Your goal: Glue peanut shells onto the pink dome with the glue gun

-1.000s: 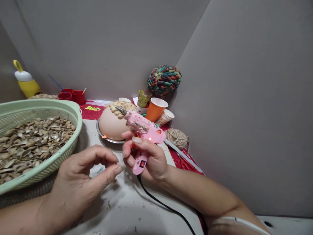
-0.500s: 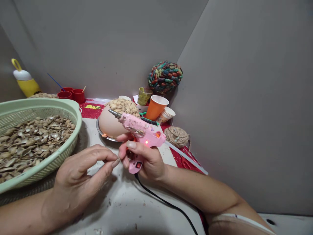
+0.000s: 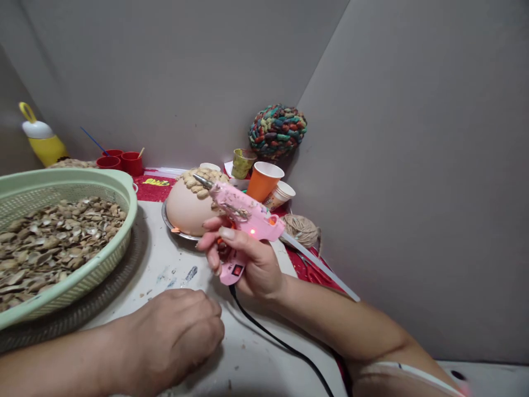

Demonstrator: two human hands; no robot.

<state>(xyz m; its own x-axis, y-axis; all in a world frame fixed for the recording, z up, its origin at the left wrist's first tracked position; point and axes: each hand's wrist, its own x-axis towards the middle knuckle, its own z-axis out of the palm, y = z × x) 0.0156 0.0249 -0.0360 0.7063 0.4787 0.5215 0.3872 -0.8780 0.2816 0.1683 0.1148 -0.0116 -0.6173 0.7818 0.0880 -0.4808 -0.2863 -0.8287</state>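
My right hand (image 3: 256, 259) is wrapped round the handle of a pink glue gun (image 3: 243, 212), whose metal nozzle points up and left. A red light glows on its side, and a clear glue stick (image 3: 322, 267) sticks out of the back. My left hand (image 3: 177, 331) rests low over the white board, back up, fingers curled under; whatever they may hold is hidden. Behind the gun, a pale balloon-like dome (image 3: 188, 204) sits in a metal bowl (image 3: 167, 218). Nut shells (image 3: 198, 184) cover its top, partly hidden by the gun.
At left stands a green basket (image 3: 132, 209) of loose shell halves (image 3: 61, 237). Red cups (image 3: 132, 162), an orange paper cup (image 3: 264, 179), a twine ball (image 3: 301, 229) and a multicoloured shell-covered ball (image 3: 278, 129) line the back. The gun's black cord (image 3: 281, 344) crosses the board.
My left hand has dropped down and away from my right fingers, going from a fingertip pinch to a curled hand, palm down. The glue gun has shifted slightly up and right.
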